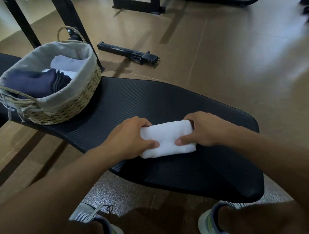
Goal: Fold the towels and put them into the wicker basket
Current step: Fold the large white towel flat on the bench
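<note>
Towel (167,138) — one, white, folded into a thick block — lies on the black mat (167,101), gripped at both short ends. The left hand (131,138) curls round its left end, thumb on top and fingers tucked behind the far edge; the right hand (202,130) grips the right end the same way, thumb pressed on the near top face.

One basket (57,105) stands on the mat's far left part, well apart from the hands, lined with pale cloth and fitted with two rope handles. Inside it lie a dark folded towel (36,83) and white cloth (67,63) behind it — perhaps two white pieces, though the folds make that hard to tell.

Two shoes (103,230) show at the bottom edge, on a speckled floor. Beyond the mat a black metal bar (127,53) lies on the brown floor, with black frame legs (136,3) further back.
</note>
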`<state>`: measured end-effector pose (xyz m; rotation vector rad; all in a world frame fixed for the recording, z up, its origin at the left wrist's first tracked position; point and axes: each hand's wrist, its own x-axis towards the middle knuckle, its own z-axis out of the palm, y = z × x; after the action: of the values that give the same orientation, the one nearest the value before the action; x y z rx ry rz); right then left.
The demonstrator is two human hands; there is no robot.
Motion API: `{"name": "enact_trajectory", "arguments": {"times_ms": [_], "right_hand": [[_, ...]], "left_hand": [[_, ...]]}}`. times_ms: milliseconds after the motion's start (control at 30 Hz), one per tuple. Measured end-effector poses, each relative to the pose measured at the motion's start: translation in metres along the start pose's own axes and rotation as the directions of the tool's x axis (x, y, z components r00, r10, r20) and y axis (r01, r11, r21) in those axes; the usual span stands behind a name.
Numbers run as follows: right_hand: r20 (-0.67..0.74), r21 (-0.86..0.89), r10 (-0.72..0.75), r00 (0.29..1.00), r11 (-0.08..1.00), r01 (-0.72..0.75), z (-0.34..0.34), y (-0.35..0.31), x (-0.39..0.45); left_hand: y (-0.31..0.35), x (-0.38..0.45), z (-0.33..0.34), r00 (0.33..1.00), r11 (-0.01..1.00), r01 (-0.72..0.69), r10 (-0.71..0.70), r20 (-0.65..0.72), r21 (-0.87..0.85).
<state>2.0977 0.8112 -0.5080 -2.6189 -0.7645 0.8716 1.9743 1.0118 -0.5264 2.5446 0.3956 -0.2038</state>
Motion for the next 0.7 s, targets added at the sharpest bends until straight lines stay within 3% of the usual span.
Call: {"name": "enact_trajectory", "arguments": {"times_ms": [200,300,400,467,500,567,700], "right_hand": [[-0.024,-0.020,-0.011,1.000,1.000,0.010,0.000,-0.004,-0.009],[-0.179,0.282,-0.050,0.983,0.954,0.100,0.002,-0.005,-0.013],[-0.325,0.721,0.035,0.945,0.656,0.224,0.003,-0.013,-0.011],[-0.332,0.836,0.066,0.941,0.483,0.261,0.005,-0.020,-0.008],[-0.337,0.847,0.059,0.940,0.456,0.275,0.008,-0.023,-0.006],[-0.358,0.812,0.017,0.933,0.500,0.302,0.011,-0.028,-0.004],[-0.297,0.677,-0.215,0.930,0.640,0.364,0.012,-0.040,-0.005]], "left_hand": [[0.004,-0.006,-0.007,0.998,0.999,0.050,-0.050,0.036,-0.006],[0.009,-0.013,-0.007,0.996,0.996,0.055,-0.059,-0.064,-0.072],[0.018,-0.017,-0.002,0.989,0.977,0.098,-0.117,-0.089,-0.192],[0.025,-0.019,0.003,0.991,0.943,0.129,-0.135,0.000,-0.307],[0.028,-0.021,0.005,0.990,0.922,0.144,-0.138,0.043,-0.359],[0.032,-0.021,0.002,0.989,0.883,0.147,-0.135,0.059,-0.445],[0.026,-0.012,-0.026,0.983,0.838,0.057,-0.141,-0.115,-0.542]]}}
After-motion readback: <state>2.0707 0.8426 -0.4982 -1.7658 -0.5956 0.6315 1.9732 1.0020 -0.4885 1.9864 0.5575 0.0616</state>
